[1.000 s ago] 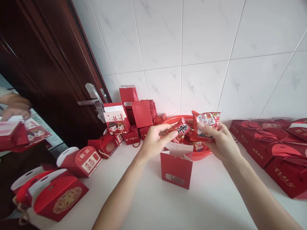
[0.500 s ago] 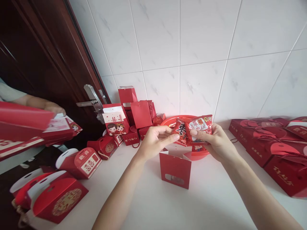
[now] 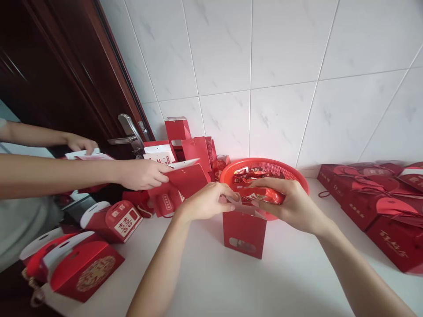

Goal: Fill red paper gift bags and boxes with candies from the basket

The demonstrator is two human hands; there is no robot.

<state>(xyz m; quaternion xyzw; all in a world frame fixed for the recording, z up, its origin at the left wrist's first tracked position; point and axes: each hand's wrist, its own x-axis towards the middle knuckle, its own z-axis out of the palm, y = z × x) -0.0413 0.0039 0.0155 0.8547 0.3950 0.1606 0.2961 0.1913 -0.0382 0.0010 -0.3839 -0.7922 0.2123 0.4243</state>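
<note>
A small red gift box (image 3: 244,235) with a window cut in its front stands upright on the white table, its top open. My left hand (image 3: 208,201) is at the box's upper left edge, thumb and fingers closed on the rim. My right hand (image 3: 291,202) grips red snack packets (image 3: 264,194), held lying flat just above the box's opening; how many is partly hidden. Behind my hands, a red plastic basket (image 3: 299,174) holds several red-wrapped snacks (image 3: 254,171).
At left, a co-worker's hand (image 3: 143,174) holds an open red box (image 3: 185,180) near my left hand. Finished-looking red boxes (image 3: 89,268) line the left edge, more boxes (image 3: 198,152) stand by the wall, and a row of red boxes (image 3: 380,224) is at right.
The packets went from upright, one in each hand, to flat in my right hand, lower over the box. My left hand moved down to the box's rim. The co-worker's arm reached in from the left.
</note>
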